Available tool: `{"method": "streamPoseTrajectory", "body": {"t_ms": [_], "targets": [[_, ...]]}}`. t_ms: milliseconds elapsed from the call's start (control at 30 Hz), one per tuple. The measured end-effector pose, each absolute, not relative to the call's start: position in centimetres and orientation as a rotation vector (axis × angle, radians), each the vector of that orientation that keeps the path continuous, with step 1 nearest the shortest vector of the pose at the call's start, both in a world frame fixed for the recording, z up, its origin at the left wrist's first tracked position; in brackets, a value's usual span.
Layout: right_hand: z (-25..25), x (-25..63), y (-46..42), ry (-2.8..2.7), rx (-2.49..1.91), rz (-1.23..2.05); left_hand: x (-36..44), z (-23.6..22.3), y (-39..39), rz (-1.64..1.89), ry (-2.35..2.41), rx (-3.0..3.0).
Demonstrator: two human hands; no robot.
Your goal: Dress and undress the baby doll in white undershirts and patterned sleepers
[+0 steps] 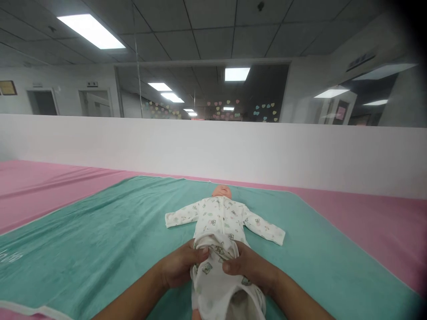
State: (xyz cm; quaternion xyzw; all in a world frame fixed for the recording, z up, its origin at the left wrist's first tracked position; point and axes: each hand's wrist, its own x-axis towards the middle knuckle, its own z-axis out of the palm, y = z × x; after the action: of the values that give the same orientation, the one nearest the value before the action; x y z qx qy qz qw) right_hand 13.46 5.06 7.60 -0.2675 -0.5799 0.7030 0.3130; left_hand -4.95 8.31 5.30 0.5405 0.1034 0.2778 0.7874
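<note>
A baby doll [223,191] lies on its back, head away from me, dressed in a white long-sleeved baby top [213,218] with small printed figures. Both sleeves stretch out sideways. Over the doll's lower body are white printed baby pants [216,291], bunched at the waist, with a wide opening toward me. My left hand [183,262] grips the waist of the pants on the left, thumb on top. On the other side my right hand [251,266] pinches the same cloth. A bit of the doll's leg [196,314] shows at the bottom edge; the rest is covered.
Under the doll spreads a green cloth [110,231] with a white edge, on a pink sheet [46,186]. A low white wall [200,149] stands behind, with a large glass or mirror pane [207,95] above it.
</note>
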Motion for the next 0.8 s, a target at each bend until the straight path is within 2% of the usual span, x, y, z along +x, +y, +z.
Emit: {"method": "streamPoseTrajectory", "body": {"t_ms": [200,433,800], "targets": [[6.1,13.7,5.9,-1.569,-0.952,1.792,-4.8,4.4,8.6,0.644,0.242,1.144],[6.0,13.6,5.8,-1.603,-1.029,1.771,-4.8,4.5,8.7,0.651,0.226,1.140],[4.2,13.4,5.4,-1.292,-0.499,1.934,-4.5,4.6,8.8,0.692,0.305,1.251]]}}
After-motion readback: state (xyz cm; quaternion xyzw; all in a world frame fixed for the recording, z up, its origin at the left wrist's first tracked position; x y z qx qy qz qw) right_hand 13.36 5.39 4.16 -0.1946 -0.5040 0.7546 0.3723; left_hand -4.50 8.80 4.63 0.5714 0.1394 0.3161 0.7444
